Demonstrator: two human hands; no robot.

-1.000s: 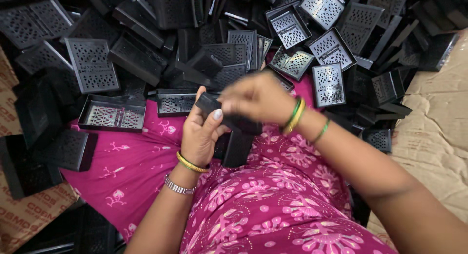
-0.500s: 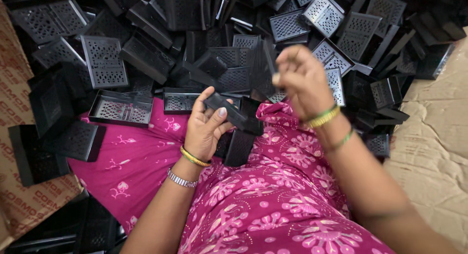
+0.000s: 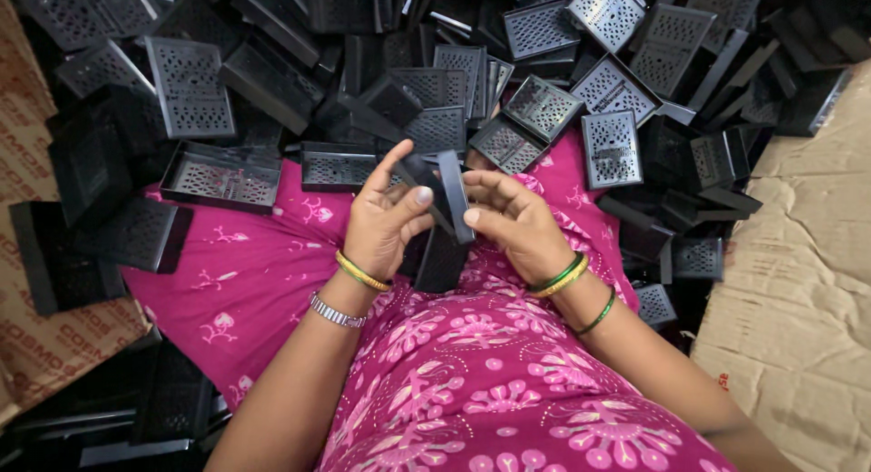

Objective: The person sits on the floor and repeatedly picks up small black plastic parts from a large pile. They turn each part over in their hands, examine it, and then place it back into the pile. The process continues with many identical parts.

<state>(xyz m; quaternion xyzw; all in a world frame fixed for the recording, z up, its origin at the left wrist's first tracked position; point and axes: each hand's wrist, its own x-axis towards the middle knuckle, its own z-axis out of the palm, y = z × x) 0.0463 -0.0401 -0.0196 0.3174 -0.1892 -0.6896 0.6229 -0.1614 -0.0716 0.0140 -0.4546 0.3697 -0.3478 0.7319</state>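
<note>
Seemingly mid-assembly: left hand [image 3: 386, 220] and right hand [image 3: 514, 220] each pinch a black perforated plastic piece [image 3: 451, 195] between them; next, aligning the edges before pressing seems needed

Matt black plastic perforated trays [image 3: 190, 87] heaped all round, one smooth black plastic piece [image 3: 454, 195] in the fingers, soft pink printed cloth [image 3: 254, 272] across the lap, rough creased brown cardboard [image 3: 798, 282], and shiny metal bangles [image 3: 361, 272].

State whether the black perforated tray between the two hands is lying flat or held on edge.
On edge: the black tray shows only its narrow rim, upright between left hand and right hand.
</note>
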